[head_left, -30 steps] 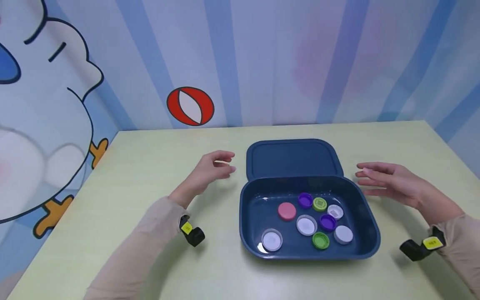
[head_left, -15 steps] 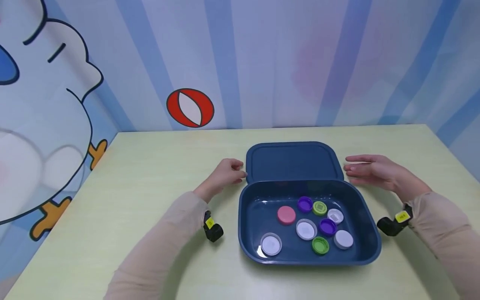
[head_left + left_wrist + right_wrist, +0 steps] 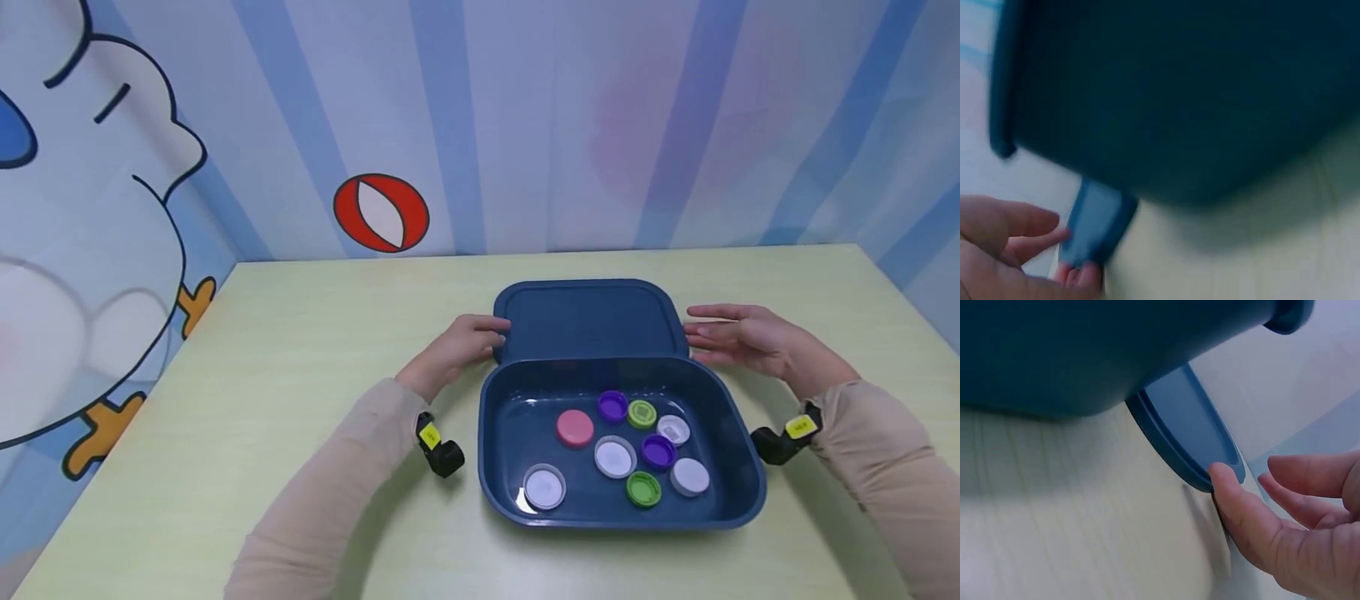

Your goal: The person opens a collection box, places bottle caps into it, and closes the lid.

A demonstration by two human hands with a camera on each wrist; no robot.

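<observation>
A dark blue lid lies flat behind a matching box in the head view; the box's back rim overlaps its front. At the lid's left end is my left hand, fingertips over the edge. My right hand reaches the right end, fingers spread and touching the edge. In the right wrist view one fingertip meets the lid's rim. Inside the box lie several bottle caps: a pink cap, white caps, purple caps and green caps.
The pale yellow table ends at a blue-striped wall with a printed red ball. A cartoon figure covers the left wall. Black wrist cameras sit on both wrists, close beside the box.
Both hands have moved inward, the left to the right and the right to the left, until they meet the lid's ends. The box, caps and lid have stayed in place.
</observation>
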